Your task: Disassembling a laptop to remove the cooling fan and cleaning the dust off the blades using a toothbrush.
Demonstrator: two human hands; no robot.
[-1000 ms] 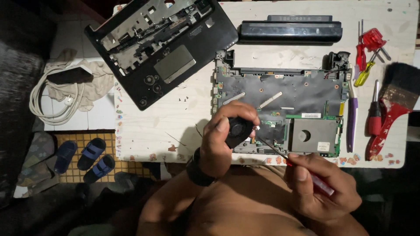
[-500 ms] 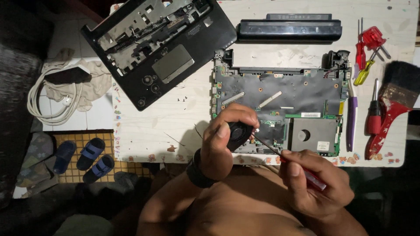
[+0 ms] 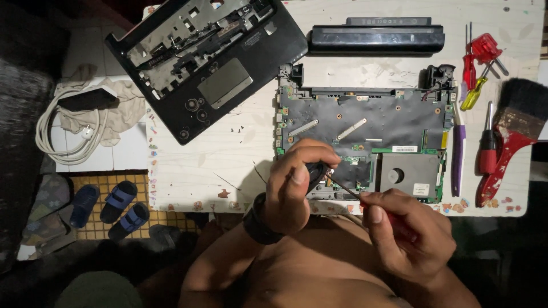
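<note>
Honestly, a small black fan [image 3: 315,171] is gripped by the left hand [image 3: 294,185] over the motherboard [image 3: 365,128]; a screwdriver [image 3: 348,193] is pinched in the right hand [image 3: 408,234], tip beside it. One slip and traces could get gouged.

Left of the motherboard [image 3: 365,122], bare table [image 3: 228,165] lies open up to the tilted laptop casing [image 3: 205,63]. Behind it, the battery [image 3: 377,39] blocks the far edge. To its right, a purple tool [image 3: 458,154], screwdrivers [image 3: 487,145] and a paintbrush [image 3: 516,131] crowd the strip.
</note>
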